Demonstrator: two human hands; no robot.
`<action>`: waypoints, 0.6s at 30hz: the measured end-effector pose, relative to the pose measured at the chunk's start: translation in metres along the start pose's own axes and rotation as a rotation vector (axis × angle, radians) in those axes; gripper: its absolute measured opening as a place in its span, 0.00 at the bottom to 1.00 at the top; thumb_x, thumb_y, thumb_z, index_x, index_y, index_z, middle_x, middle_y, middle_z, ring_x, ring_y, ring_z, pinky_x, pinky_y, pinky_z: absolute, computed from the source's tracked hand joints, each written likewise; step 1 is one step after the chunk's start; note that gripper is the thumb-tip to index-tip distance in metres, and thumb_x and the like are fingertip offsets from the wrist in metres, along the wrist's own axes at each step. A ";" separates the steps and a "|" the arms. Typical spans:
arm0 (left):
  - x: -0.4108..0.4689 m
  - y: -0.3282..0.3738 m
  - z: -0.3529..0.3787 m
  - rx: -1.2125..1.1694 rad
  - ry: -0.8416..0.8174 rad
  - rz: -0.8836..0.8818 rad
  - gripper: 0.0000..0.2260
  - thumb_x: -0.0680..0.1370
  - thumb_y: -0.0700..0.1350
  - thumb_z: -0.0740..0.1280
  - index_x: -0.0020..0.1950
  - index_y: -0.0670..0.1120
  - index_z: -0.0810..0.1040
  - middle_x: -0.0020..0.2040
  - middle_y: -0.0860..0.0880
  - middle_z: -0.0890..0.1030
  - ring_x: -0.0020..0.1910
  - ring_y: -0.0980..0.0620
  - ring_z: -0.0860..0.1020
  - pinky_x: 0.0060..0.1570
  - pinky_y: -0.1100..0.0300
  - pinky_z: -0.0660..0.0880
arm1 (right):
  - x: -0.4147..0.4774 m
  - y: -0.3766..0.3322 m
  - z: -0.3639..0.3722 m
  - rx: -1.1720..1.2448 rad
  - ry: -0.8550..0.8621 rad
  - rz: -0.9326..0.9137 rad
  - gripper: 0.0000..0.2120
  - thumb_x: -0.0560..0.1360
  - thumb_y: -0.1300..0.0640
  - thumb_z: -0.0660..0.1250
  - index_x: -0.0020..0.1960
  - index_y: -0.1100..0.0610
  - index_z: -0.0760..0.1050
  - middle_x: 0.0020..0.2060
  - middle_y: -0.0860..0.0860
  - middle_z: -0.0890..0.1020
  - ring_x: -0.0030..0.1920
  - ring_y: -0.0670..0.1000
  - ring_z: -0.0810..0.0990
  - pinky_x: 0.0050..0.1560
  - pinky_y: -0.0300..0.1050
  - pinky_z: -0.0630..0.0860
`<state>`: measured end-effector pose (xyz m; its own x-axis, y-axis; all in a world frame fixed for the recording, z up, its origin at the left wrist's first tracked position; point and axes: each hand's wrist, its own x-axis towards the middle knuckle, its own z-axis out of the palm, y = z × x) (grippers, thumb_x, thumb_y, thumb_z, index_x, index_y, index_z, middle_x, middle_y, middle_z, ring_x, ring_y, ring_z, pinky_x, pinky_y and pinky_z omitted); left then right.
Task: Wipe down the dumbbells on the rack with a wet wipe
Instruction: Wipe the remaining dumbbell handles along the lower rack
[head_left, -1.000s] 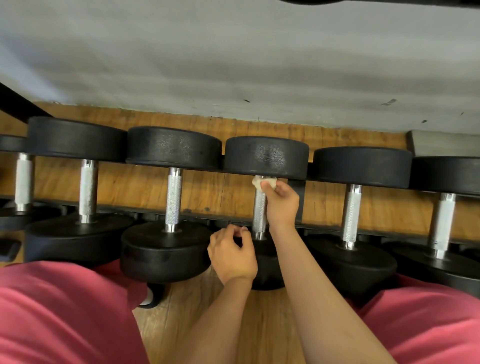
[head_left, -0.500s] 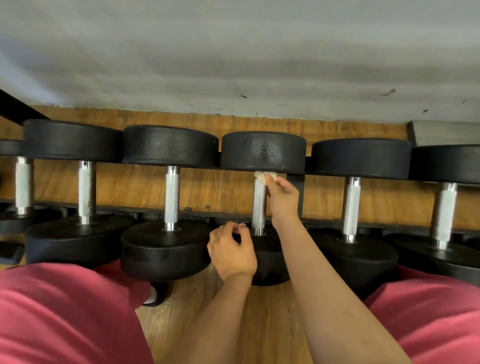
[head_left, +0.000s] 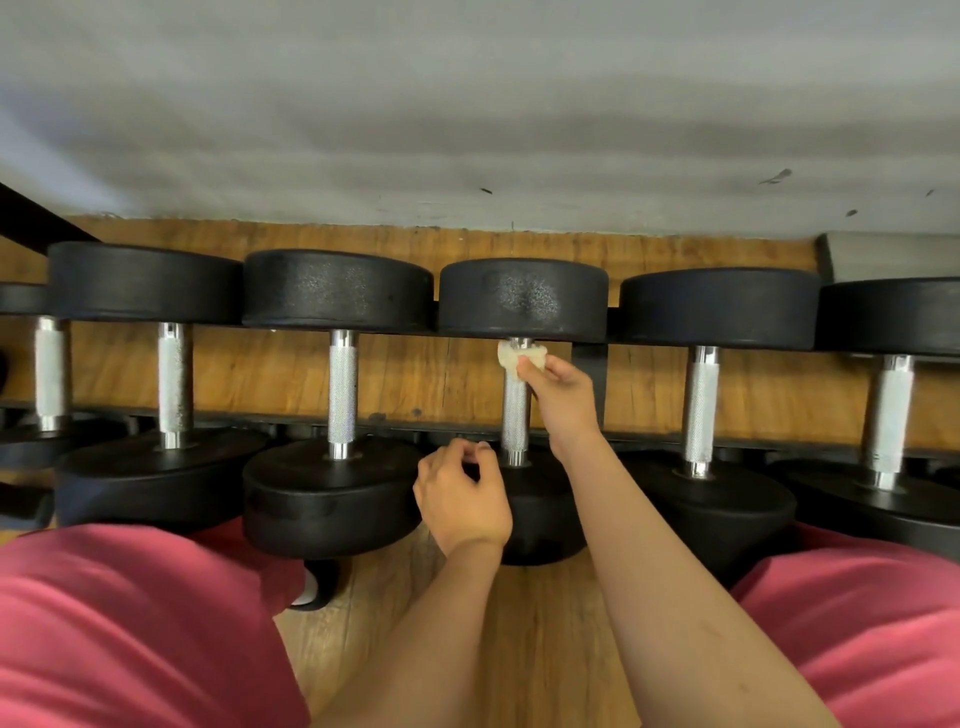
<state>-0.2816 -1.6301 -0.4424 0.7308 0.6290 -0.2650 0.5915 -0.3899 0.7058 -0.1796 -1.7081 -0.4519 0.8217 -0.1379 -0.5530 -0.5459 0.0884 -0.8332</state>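
We pinch the wet wipe (head_left: 519, 356) in our right hand (head_left: 563, 395) at the far end of the handle (head_left: 514, 415) of the middle dumbbell (head_left: 522, 296), our left hand (head_left: 460, 499) curled by its near head (head_left: 545, 519) (whether it grips anything we cannot tell), so we judge this handle part-wiped and the neighbouring dumbbells (head_left: 701, 415) perhaps left.

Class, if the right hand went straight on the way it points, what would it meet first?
The far head of the dumbbell in front: the right hand pinches the wet wipe against the top of the handle, seemingly just short of that head.
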 end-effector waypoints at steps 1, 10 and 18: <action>0.000 0.000 0.000 0.002 -0.001 -0.001 0.06 0.79 0.47 0.64 0.42 0.51 0.75 0.40 0.66 0.64 0.49 0.56 0.67 0.59 0.48 0.71 | 0.001 0.000 0.000 0.003 0.001 -0.003 0.06 0.77 0.57 0.69 0.53 0.55 0.81 0.44 0.45 0.82 0.44 0.38 0.77 0.41 0.28 0.66; 0.000 0.002 -0.002 0.020 -0.024 -0.015 0.06 0.80 0.47 0.64 0.43 0.50 0.76 0.39 0.65 0.63 0.53 0.50 0.73 0.60 0.48 0.70 | -0.002 -0.001 0.000 -0.046 -0.008 -0.023 0.07 0.78 0.56 0.68 0.53 0.57 0.80 0.46 0.46 0.83 0.44 0.38 0.77 0.38 0.28 0.67; -0.002 0.006 -0.003 -0.009 -0.004 -0.018 0.10 0.80 0.50 0.63 0.40 0.50 0.74 0.38 0.65 0.63 0.55 0.46 0.74 0.61 0.45 0.70 | -0.011 0.001 0.002 -0.034 0.028 0.001 0.01 0.77 0.58 0.68 0.48 0.53 0.79 0.44 0.46 0.81 0.45 0.40 0.77 0.41 0.32 0.68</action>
<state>-0.2802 -1.6315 -0.4354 0.7216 0.6331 -0.2801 0.6012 -0.3726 0.7069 -0.1893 -1.7045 -0.4468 0.8167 -0.1657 -0.5528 -0.5521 0.0546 -0.8320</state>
